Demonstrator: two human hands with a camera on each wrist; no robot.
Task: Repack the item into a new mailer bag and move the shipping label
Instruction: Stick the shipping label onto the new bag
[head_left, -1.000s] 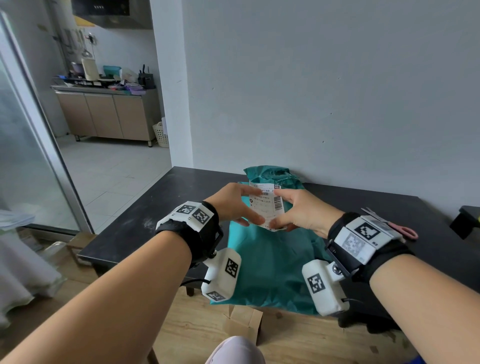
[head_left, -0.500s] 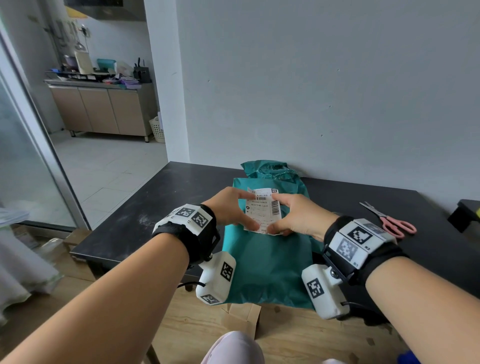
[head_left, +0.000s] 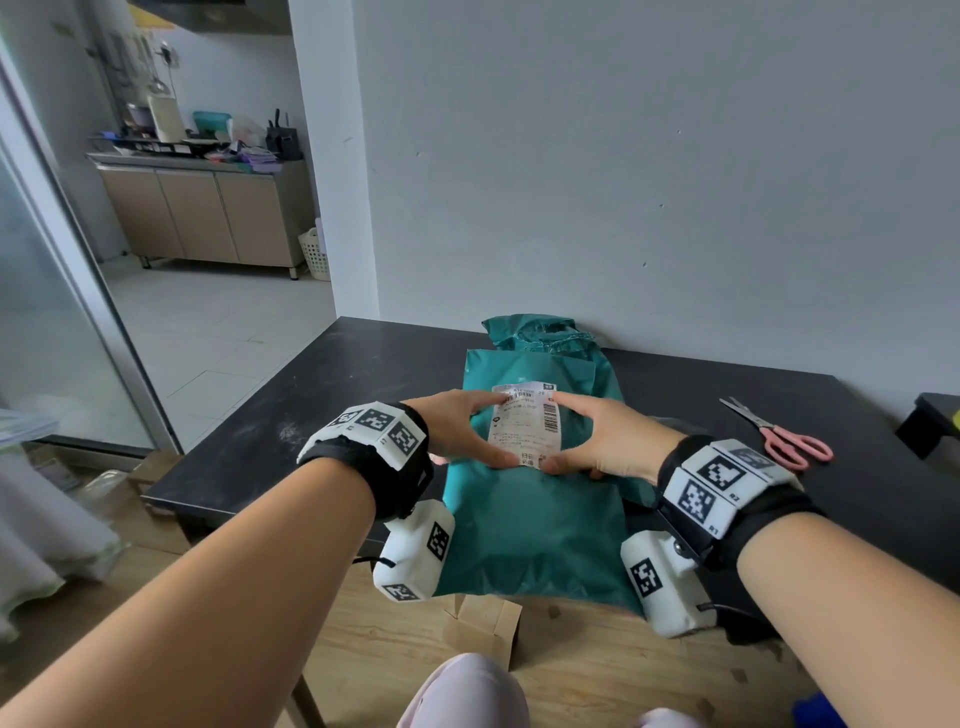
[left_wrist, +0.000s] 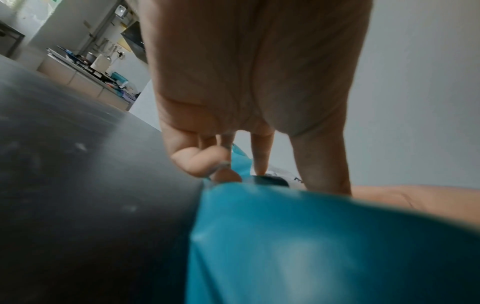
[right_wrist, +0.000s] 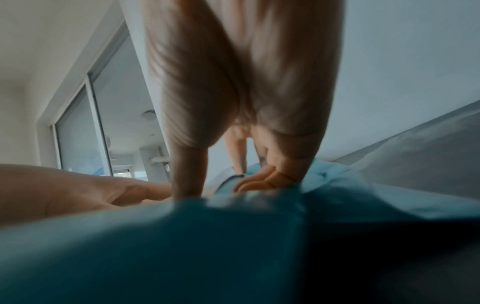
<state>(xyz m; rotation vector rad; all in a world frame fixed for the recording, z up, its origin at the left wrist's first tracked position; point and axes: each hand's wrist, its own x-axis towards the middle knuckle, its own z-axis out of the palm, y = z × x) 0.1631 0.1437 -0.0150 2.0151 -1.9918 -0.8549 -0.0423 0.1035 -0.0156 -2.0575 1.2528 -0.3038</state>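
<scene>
Now | shipping label (head_left: 527, 428) is lowered flat onto mailer bag (head_left: 535, 530) | left hand (head_left: 452, 431), right hand (head_left: 613, 441): spread fingers (head_left: 478, 400) pressed on its corners | sticking judged begun

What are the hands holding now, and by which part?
Nothing is gripped. The shipping label lies flat on the teal mailer bag; the left hand and the right hand press its top corners with forefingers and its bottom edge with thumbs.

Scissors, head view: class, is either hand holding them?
No, the scissors lie on the table, right of the right hand, which with the left hand touches the shipping label.
</scene>
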